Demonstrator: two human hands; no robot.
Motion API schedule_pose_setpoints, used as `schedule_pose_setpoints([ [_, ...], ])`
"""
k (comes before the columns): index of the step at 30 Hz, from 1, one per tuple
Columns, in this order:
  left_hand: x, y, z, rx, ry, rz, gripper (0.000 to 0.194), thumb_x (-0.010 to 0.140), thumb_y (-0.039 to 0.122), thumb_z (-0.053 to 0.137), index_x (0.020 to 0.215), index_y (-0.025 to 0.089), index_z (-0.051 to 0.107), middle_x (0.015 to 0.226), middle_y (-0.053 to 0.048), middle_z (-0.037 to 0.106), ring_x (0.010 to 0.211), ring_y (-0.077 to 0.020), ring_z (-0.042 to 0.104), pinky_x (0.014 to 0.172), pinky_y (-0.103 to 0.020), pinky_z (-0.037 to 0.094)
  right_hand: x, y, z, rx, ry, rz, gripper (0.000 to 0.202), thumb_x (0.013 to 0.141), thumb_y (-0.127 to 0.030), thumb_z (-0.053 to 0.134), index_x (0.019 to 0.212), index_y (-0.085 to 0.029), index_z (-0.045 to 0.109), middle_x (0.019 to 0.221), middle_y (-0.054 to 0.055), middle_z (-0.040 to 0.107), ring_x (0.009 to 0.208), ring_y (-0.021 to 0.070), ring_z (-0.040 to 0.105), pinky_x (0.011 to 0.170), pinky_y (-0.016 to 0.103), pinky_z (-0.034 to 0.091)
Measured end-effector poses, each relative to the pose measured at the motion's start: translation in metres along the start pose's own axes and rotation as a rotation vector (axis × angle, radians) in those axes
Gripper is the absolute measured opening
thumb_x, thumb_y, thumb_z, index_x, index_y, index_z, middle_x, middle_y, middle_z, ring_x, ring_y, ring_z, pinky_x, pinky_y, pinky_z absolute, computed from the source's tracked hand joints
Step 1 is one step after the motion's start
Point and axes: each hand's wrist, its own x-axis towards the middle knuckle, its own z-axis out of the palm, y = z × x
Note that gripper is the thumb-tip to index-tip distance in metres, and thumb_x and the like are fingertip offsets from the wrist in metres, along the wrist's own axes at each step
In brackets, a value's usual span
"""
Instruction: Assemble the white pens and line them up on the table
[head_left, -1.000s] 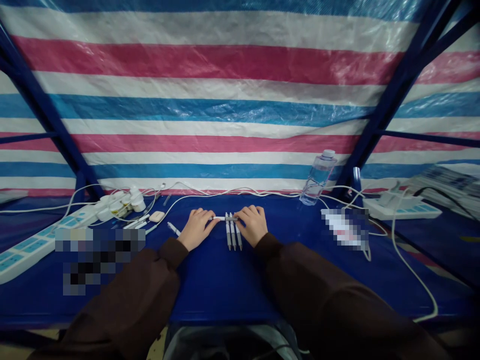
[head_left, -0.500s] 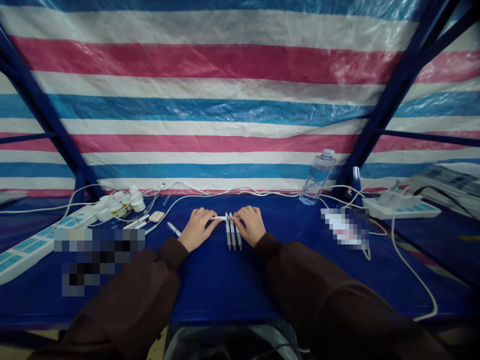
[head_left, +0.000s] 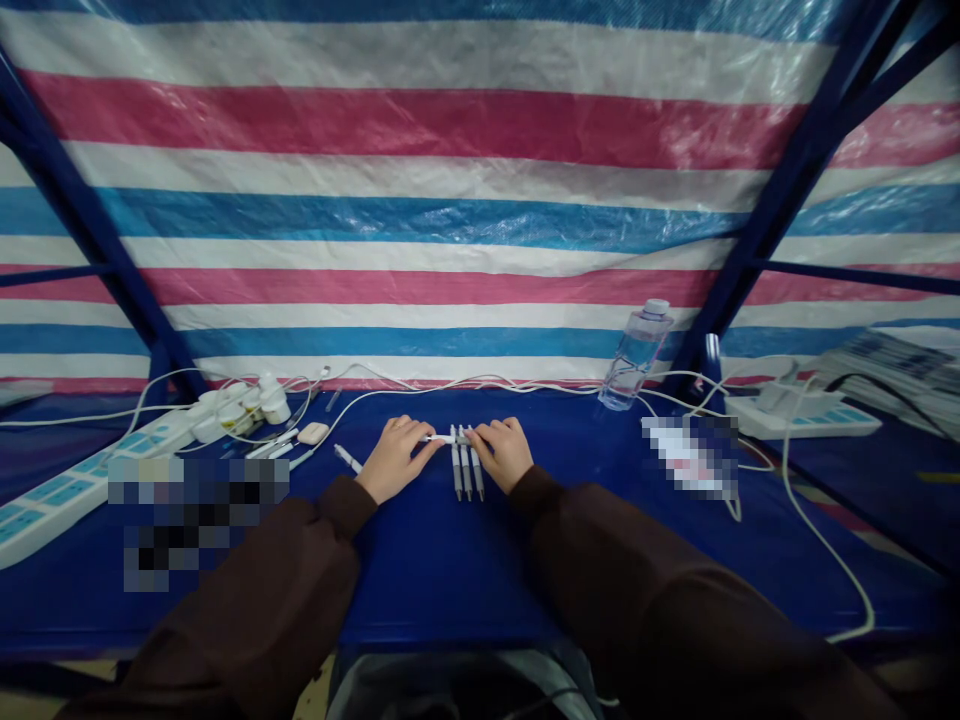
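Observation:
Three white-and-grey pens [head_left: 466, 475] lie side by side on the blue table, tips toward me. Across their upper part runs another white pen [head_left: 448, 439], turned sideways. My left hand [head_left: 396, 458] is closed, pinching the left end of this crosswise pen between thumb and fingers. On the other side my right hand [head_left: 504, 455] is closed too, its fingertips at the pen's right end, which they partly hide. One more white pen [head_left: 348, 459] rests just left of my left hand, its lower end hidden by the hand.
Power strips stand at the left [head_left: 90, 490] and right [head_left: 817, 418], with plugged-in chargers [head_left: 240, 408] and white cables along the back. A clear water bottle [head_left: 636, 357] leans by the blue frame post. A small white case [head_left: 313, 433] sits left; stacked papers [head_left: 900, 370] lie right.
My right fingers have shifted very slightly to the right, baring a little more of the pens beneath. The left hand and the rest look the same.

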Motion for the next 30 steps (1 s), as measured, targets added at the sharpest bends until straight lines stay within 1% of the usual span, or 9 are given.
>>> schedule_pose_setpoints([
  [4,0.0008,-0.0018,-0.0001,-0.002,0.019,-0.031,0.024,0.09,0.037,0.04,0.085,0.019,0.056,0.069,-0.001,0.055,0.073,-0.0171,0.046,0.073,-0.033,0.034,-0.0004,-0.0032,-0.0047,0.099,0.03,-0.031,0.022,0.089,-0.034,0.047,0.096,-0.018,0.06,0.086,0.006,0.064,0.08,0.0166,0.054,0.074,0.03,0.032],
  [6,0.001,-0.0024,-0.0002,-0.001,0.024,-0.037,0.024,0.09,0.037,0.04,0.084,0.019,0.056,0.067,-0.001,0.054,0.072,-0.0172,0.046,0.072,-0.033,0.034,-0.0006,-0.0063,-0.0076,0.09,0.03,-0.062,0.032,0.086,-0.035,0.051,0.113,-0.018,0.054,0.104,0.009,0.062,0.096,0.0203,0.053,0.079,0.032,0.032],
  [8,0.0008,-0.0024,-0.0001,-0.002,0.017,-0.029,0.024,0.089,0.037,0.041,0.084,0.019,0.056,0.068,-0.001,0.055,0.072,-0.0172,0.046,0.073,-0.033,0.034,-0.0007,-0.0081,-0.0085,0.069,0.015,-0.081,0.038,0.086,-0.035,0.051,0.12,-0.018,0.05,0.108,0.01,0.061,0.1,0.0212,0.052,0.081,0.033,0.031],
  [11,0.0001,-0.0018,0.0002,0.003,0.009,-0.016,0.024,0.089,0.037,0.04,0.086,0.019,0.057,0.071,-0.001,0.056,0.074,-0.0173,0.047,0.074,-0.033,0.034,-0.0004,-0.0068,-0.006,0.042,-0.019,-0.08,0.024,0.091,-0.031,0.044,0.104,-0.019,0.06,0.093,0.006,0.066,0.086,0.0179,0.055,0.078,0.033,0.03],
  [14,-0.0004,-0.0014,0.0008,0.006,0.009,-0.012,0.025,0.089,0.038,0.041,0.085,0.02,0.057,0.072,-0.002,0.057,0.075,-0.0177,0.047,0.075,-0.034,0.034,0.0001,-0.0039,-0.0037,0.02,-0.049,-0.082,0.025,0.092,-0.028,0.042,0.084,-0.019,0.064,0.077,0.004,0.068,0.071,0.0151,0.054,0.074,0.033,0.029],
  [17,-0.0004,-0.0018,0.001,0.004,0.004,-0.016,0.025,0.089,0.038,0.041,0.085,0.02,0.058,0.072,-0.002,0.057,0.075,-0.0177,0.047,0.074,-0.033,0.034,0.0003,-0.0039,-0.005,0.047,-0.029,-0.087,0.022,0.091,-0.03,0.044,0.087,-0.019,0.063,0.082,0.004,0.068,0.074,0.0149,0.054,0.073,0.032,0.029],
  [23,-0.0001,-0.0029,0.0,0.022,0.008,-0.025,0.025,0.09,0.038,0.04,0.086,0.02,0.057,0.073,-0.002,0.058,0.075,-0.0177,0.047,0.074,-0.034,0.034,0.0002,-0.0074,-0.0052,0.066,-0.059,-0.124,0.026,0.091,-0.025,0.043,0.114,-0.018,0.054,0.099,0.006,0.067,0.09,0.017,0.054,0.078,0.033,0.029],
  [27,-0.0002,-0.0029,0.0002,0.038,0.006,-0.015,0.026,0.089,0.038,0.04,0.084,0.02,0.058,0.072,-0.002,0.057,0.076,-0.0182,0.047,0.074,-0.034,0.034,0.0006,-0.0054,-0.0023,0.017,-0.092,-0.139,0.019,0.091,-0.023,0.043,0.096,-0.018,0.06,0.085,0.006,0.068,0.085,0.0177,0.054,0.076,0.033,0.028],
  [30,-0.0001,-0.002,0.0007,0.045,-0.009,-0.016,0.027,0.089,0.038,0.04,0.082,0.019,0.058,0.07,-0.002,0.055,0.075,-0.0182,0.047,0.073,-0.034,0.034,0.0001,-0.0034,-0.0016,0.012,-0.075,-0.163,0.013,0.088,-0.022,0.048,0.092,-0.018,0.06,0.082,0.005,0.067,0.083,0.0175,0.054,0.076,0.033,0.027],
])
